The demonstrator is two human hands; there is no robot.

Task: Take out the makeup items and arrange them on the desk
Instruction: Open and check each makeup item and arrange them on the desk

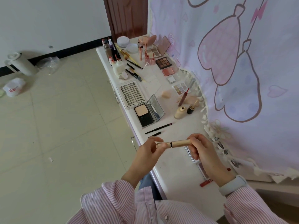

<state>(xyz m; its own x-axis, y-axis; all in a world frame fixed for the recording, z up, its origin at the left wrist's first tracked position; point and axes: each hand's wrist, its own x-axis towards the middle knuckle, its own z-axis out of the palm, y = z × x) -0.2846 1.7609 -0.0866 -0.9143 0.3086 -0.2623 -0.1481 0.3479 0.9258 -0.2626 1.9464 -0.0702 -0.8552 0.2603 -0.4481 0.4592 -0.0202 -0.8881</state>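
Note:
I hold a slim gold makeup tube level above the near part of the white desk. My left hand pinches its left end, and my right hand grips its right end. A thin black band rings the tube near my left fingers. Laid out on the desk beyond are an open powder compact, a lash tray, black pencils, eyeshadow palettes, two small bottles and brushes.
A pink cartoon curtain hangs along the desk's right side. Under my right hand lie a palette and a red stick. On the tiled floor at left sit a white kettle and plastic bags.

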